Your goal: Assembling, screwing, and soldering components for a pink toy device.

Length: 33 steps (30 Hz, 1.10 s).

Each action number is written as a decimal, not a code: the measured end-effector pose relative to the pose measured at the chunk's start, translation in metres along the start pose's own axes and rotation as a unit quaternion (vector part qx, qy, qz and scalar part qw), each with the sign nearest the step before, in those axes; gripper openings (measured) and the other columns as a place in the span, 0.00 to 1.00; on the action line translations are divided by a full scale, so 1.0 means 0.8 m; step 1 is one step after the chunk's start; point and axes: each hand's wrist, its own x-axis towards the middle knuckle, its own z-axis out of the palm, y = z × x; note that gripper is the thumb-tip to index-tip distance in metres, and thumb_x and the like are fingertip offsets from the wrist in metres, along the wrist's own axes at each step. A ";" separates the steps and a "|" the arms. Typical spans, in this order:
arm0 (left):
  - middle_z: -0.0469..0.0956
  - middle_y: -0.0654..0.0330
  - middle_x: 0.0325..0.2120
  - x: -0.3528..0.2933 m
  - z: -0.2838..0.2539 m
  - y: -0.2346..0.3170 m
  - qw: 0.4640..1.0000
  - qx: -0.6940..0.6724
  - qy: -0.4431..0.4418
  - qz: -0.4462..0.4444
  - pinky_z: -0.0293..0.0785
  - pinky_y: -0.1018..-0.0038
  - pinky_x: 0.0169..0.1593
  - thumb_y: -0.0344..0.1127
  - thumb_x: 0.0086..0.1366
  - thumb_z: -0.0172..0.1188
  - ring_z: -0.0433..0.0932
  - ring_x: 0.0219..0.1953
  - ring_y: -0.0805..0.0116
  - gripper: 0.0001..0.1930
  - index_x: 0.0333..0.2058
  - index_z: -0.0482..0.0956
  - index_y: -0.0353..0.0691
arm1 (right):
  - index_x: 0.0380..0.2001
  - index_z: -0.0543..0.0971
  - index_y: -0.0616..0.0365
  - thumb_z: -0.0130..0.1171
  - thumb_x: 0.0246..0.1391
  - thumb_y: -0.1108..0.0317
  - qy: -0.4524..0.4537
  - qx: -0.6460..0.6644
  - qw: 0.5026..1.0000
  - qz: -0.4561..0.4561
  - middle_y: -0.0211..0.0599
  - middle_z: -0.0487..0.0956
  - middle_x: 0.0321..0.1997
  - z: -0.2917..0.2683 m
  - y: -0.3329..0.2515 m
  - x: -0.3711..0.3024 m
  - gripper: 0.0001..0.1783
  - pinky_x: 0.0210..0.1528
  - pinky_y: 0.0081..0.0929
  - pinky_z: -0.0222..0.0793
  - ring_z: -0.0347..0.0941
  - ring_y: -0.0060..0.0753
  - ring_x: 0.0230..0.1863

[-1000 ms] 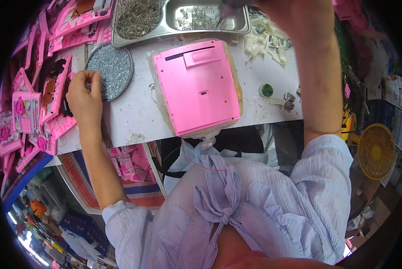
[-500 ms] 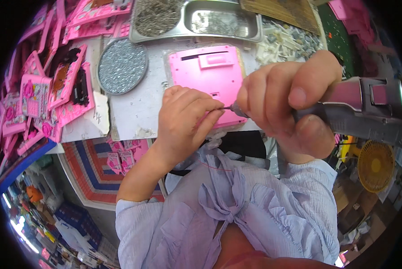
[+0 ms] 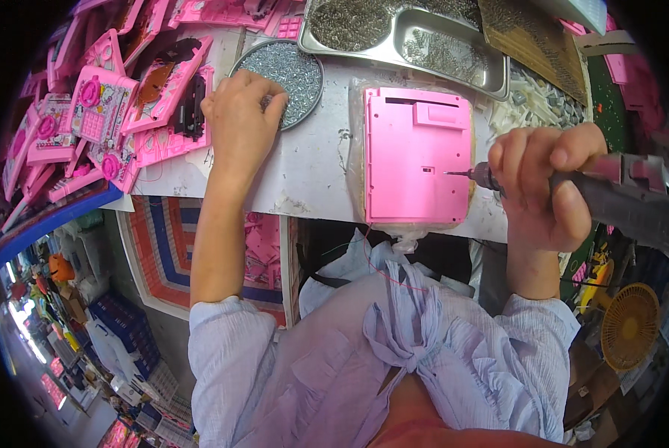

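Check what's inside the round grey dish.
Round grey dish: many small silvery metal pieces. The left hand covers its lower-left part in view; the dish's bottom is hidden beneath the pieces.

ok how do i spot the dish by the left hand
On the white table, find the flat pink case. Left of it, the left hand is at the dish. It is round and undivided, full of silvery bits; the tray beside it has compartments.

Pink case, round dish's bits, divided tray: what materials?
Case: likely plastic, satin; uniform colour, moulded-looking recesses.
Bits: probably metal, perhaps plated; silvery-grey glints, though too small to settle.
Tray: looks like pressed sheet metal, possibly stainless steel, shiny; bright reflections, rounded corners.
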 end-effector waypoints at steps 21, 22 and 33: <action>0.77 0.53 0.30 0.042 0.000 -0.026 0.997 -0.050 -0.035 0.043 0.71 0.64 0.37 0.38 0.65 0.66 0.77 0.31 0.54 0.13 0.32 0.79 0.32 | 0.39 0.70 0.50 0.68 0.58 0.57 0.098 -0.011 0.992 0.073 0.24 0.70 0.17 0.010 -0.022 -0.090 0.17 0.25 0.29 0.63 0.65 0.24 0.18; 0.77 0.53 0.31 0.036 -0.002 -0.016 0.996 -0.070 -0.021 0.050 0.71 0.64 0.38 0.37 0.64 0.67 0.77 0.32 0.55 0.12 0.32 0.79 0.33 | 0.38 0.70 0.50 0.68 0.58 0.57 0.100 -0.014 0.992 0.074 0.24 0.70 0.17 0.011 -0.021 -0.091 0.17 0.24 0.29 0.63 0.65 0.24 0.18; 0.84 0.57 0.50 -0.053 0.020 0.142 0.921 -0.244 -0.082 0.293 0.71 0.56 0.62 0.29 0.58 0.70 0.79 0.59 0.55 0.10 0.31 0.75 0.39 | 0.32 0.70 0.52 0.64 0.57 0.70 -0.024 -0.155 0.987 -0.029 0.29 0.73 0.17 0.008 0.004 -0.091 0.10 0.28 0.34 0.75 0.71 0.31 0.16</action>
